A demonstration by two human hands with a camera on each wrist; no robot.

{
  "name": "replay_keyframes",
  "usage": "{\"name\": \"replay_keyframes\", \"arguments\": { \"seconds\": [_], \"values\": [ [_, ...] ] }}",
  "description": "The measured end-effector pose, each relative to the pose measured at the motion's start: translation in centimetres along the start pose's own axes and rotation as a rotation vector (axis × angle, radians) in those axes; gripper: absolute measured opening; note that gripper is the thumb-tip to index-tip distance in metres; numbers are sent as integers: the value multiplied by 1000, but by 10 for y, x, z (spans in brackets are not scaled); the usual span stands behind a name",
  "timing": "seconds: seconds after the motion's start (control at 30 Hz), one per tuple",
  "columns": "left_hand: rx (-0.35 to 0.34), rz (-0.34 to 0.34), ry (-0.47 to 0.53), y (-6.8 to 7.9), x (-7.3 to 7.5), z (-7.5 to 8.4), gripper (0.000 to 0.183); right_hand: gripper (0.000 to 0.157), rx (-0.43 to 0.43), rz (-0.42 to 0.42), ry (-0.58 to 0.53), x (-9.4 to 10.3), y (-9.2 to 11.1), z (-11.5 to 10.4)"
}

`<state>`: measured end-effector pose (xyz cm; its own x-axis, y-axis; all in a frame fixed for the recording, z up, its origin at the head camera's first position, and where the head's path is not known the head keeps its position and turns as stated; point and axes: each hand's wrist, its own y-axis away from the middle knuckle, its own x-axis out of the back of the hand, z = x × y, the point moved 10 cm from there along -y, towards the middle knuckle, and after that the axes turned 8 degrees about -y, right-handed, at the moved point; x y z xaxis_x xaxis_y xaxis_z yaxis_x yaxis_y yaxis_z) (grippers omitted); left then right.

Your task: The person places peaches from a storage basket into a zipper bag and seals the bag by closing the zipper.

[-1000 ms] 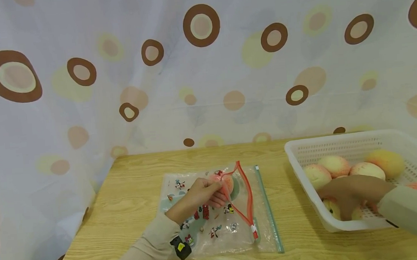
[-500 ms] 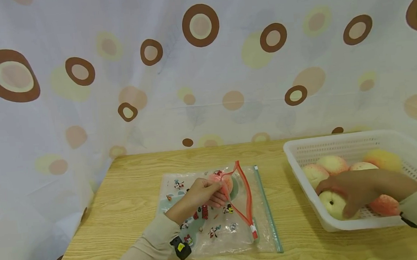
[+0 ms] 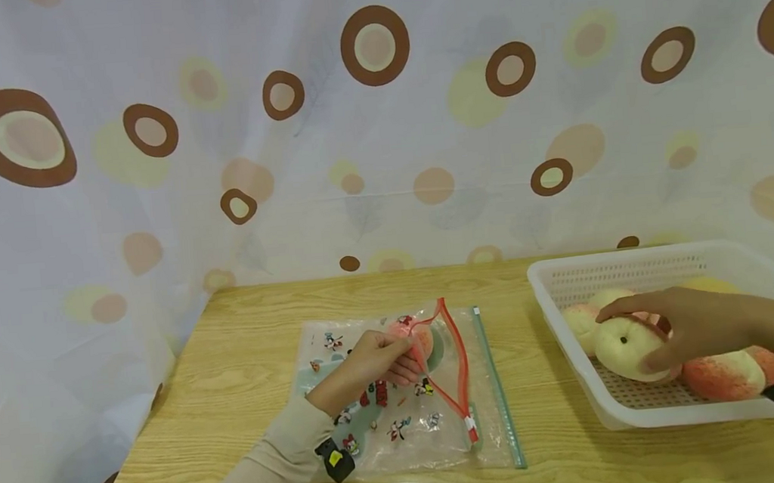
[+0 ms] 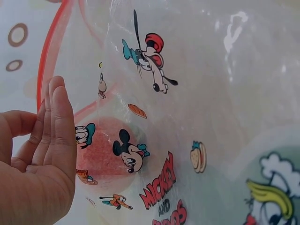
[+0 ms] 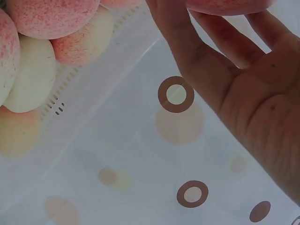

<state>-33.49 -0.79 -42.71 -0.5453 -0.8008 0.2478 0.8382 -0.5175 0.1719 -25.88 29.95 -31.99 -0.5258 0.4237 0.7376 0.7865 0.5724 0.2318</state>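
In the head view my left hand (image 3: pixel 384 357) pinches the edge of a clear zip bag (image 3: pixel 437 438) with cartoon prints, holding its red-trimmed mouth apart. A pink peach (image 4: pixel 101 161) shows through the plastic beside those fingers in the left wrist view. Over at the basket, my right hand (image 3: pixel 690 324) grips a pale peach (image 3: pixel 622 348), fingers over its far side and thumb on the near side. Only the reddish underside of that peach shows at the top of the right wrist view. It appears raised above the basket floor.
A white perforated basket (image 3: pixel 707 412) stands at the right of the wooden table (image 3: pixel 256 312). Several more peaches lie in it, among them a red-and-cream peach (image 3: pixel 724 376). A teal zip strip (image 3: pixel 499 392) lies right of the red one. A spotted curtain (image 3: pixel 420 140) hangs behind.
My right hand has closed round the pale peach in the basket's near left corner and lifted it slightly. The left hand and bag have stayed in place.
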Motion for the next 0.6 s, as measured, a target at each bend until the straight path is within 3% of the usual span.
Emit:
{"name": "replay_keyframes", "arguments": {
  "seconds": [0.23,0.6],
  "values": [
    [-7,-9,13,0,-1,1,40,59,-33,118,-51,14,-1,-5],
    [-3,-3,6,2,0,1,37,65,47,249,-188,13,-14,-35]
  ]
}}
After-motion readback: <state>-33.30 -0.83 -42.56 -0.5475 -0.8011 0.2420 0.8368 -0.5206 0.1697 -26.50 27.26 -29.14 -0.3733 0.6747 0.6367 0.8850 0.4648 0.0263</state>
